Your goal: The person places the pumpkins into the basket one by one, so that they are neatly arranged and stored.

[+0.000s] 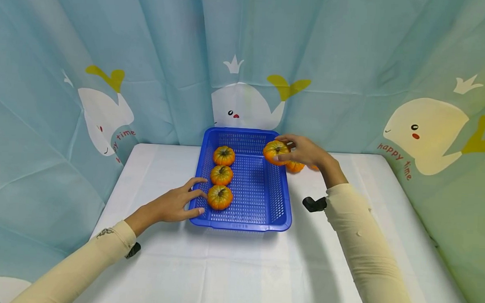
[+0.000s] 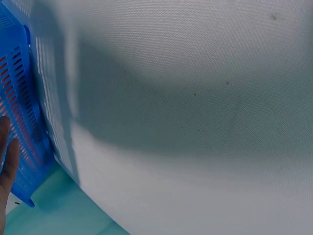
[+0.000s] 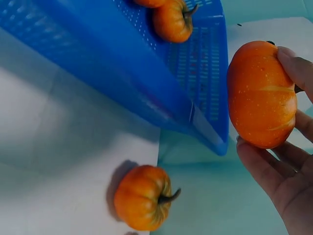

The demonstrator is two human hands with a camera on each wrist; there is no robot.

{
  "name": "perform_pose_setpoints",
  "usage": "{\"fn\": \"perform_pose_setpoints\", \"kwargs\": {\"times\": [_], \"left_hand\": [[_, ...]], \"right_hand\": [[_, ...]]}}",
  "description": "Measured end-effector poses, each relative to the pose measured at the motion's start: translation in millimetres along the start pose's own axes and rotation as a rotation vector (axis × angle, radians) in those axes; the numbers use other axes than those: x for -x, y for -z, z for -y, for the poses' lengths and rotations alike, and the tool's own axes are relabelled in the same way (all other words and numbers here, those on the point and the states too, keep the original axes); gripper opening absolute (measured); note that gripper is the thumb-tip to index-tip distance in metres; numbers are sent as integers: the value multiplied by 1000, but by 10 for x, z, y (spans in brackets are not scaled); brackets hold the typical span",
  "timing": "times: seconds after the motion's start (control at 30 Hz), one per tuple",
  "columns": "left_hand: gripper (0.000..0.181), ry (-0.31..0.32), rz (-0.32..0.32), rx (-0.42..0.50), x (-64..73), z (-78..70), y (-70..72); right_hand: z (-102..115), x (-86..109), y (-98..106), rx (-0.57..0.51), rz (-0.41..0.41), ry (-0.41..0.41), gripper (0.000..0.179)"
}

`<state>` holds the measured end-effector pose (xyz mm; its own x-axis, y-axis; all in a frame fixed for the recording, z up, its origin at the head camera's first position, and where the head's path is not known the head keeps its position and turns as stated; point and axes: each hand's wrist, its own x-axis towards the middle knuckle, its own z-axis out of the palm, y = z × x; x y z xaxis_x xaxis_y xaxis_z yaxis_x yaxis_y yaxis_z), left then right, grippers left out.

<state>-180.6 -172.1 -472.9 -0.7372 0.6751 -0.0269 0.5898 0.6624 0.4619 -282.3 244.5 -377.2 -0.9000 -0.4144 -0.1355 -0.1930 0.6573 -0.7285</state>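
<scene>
My right hand [image 1: 307, 153] grips a small orange pumpkin [image 1: 275, 151] over the right rim of a blue plastic basket [image 1: 239, 226]. The right wrist view shows thumb and fingers around this pumpkin [image 3: 261, 95], up beside the basket's edge. Along the basket's left side, three pumpkins sit in a row: a far one [image 1: 224, 155], a middle one [image 1: 221, 175] and a near one [image 1: 219, 197]. My left hand [image 1: 177, 203], fingers spread, is at the left rim next to the near pumpkin. Only its fingertips [image 2: 11, 159] show in the left wrist view, against the slotted wall.
Right of the basket, a pumpkin [image 1: 295, 167] lies on the white table [image 1: 245, 269], with another [image 1: 313, 167] partly hidden behind my right hand. A light blue curtain [image 1: 169, 53] with whale prints hangs behind the table and along both sides.
</scene>
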Motion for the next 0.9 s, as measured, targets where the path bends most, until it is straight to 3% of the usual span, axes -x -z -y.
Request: {"fn": "perform_pose_setpoints", "kwargs": {"times": [0.17, 0.47, 0.9], "left_hand": [[46, -3, -5, -3, 1, 0, -5], [47, -6, -4, -10, 4, 7, -5], [47, -11, 2, -16, -7, -3, 7]], "right_hand": [[71, -88, -72, -32, 6, -27, 65], [88, -244, -160, 43, -12, 54, 65], [71, -472, -331, 18, -12, -4, 69]]}}
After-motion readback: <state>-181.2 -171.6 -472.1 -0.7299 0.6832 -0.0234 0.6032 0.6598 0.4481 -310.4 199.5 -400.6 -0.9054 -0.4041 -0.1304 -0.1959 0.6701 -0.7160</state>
